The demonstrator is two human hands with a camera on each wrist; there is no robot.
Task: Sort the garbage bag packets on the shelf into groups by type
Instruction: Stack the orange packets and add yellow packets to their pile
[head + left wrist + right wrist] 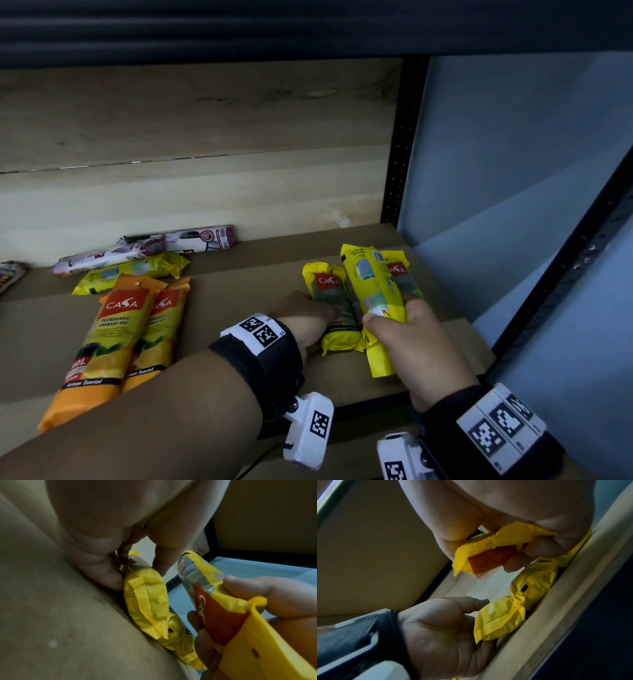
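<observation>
Near the right end of the shelf board (239, 294), my right hand (390, 311) grips a yellow Casa packet (371, 284) by its lower part, lifted off the board. A second yellow packet (399, 274) with a red label lies against it under my fingers. The right wrist view shows the right hand (481, 555) curled round the red-labelled packet (491, 558). My left hand (318, 318) holds another yellow packet (334, 305) lying on the board just left of it. In the left wrist view the left hand (135, 569) pinches that packet (145, 601) between thumb and fingers.
Two orange Casa packets (116, 342) lie side by side on the left. Behind them are one yellow packet (130, 270) and white-and-purple packets (144, 250) against the wooden back panel. A black upright (399, 164) and a pale blue wall (513, 154) close off the right side.
</observation>
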